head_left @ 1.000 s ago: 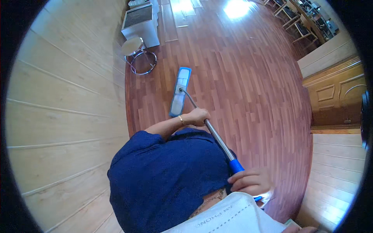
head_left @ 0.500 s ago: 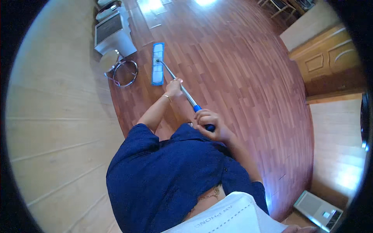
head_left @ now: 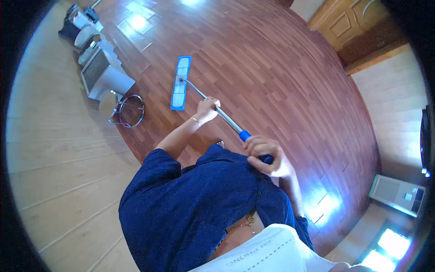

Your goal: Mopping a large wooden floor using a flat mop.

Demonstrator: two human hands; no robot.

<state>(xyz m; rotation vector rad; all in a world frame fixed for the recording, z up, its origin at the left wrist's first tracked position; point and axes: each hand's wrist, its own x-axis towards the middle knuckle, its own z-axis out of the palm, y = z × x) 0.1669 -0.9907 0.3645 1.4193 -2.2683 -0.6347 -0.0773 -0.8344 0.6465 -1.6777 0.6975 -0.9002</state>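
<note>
A flat mop [head_left: 230, 122] with a silver pole slants from my body toward the far left. Its long head [head_left: 179, 93], white on top with a blue rim, lies on the wood-look floor. My left hand [head_left: 208, 109], a bracelet on the wrist, is closed round the silver part of the pole, partway down. Nearer to me, my right hand [head_left: 265, 154] wraps the blue grip at the pole's upper end, and the dark end of the grip shows past the fingers.
Along the left wall stand a round-based chrome stool [head_left: 131, 111] and a white cabinet-like unit [head_left: 108, 77] with a dark panel. A wooden door [head_left: 349, 25] is at the far right. Against the right wall is a pale boxy appliance [head_left: 398, 195].
The view has turned, so the stool, the white unit and the door sit further left. Both hands keep their hold; the right hand and grip end appear further right and slightly lower.
</note>
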